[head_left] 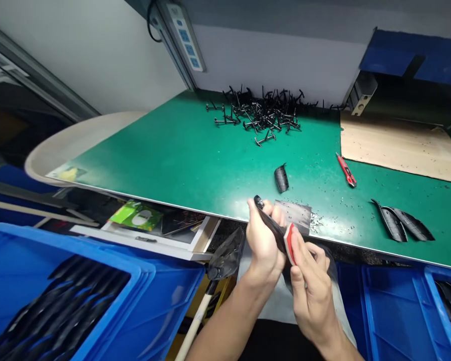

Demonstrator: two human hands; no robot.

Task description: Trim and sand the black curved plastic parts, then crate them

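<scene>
The left hand point(263, 240) curls its fingers around a curved, ribbed black plastic piece point(271, 226), just off the front edge of the green-topped table point(154, 160). The right hand point(311, 291) pinches a red-and-white sanding block point(290, 244) between thumb and fingers, pressing it against that piece. A grey abrasive sheet point(292, 215) lies at the table's front edge beside them. Farther back lie a matching black piece point(281, 178) and a red utility knife point(346, 170).

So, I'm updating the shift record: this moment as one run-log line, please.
left hand: black curved plastic part | right hand: red sanding block, touching part | nearby: red utility knife
</scene>
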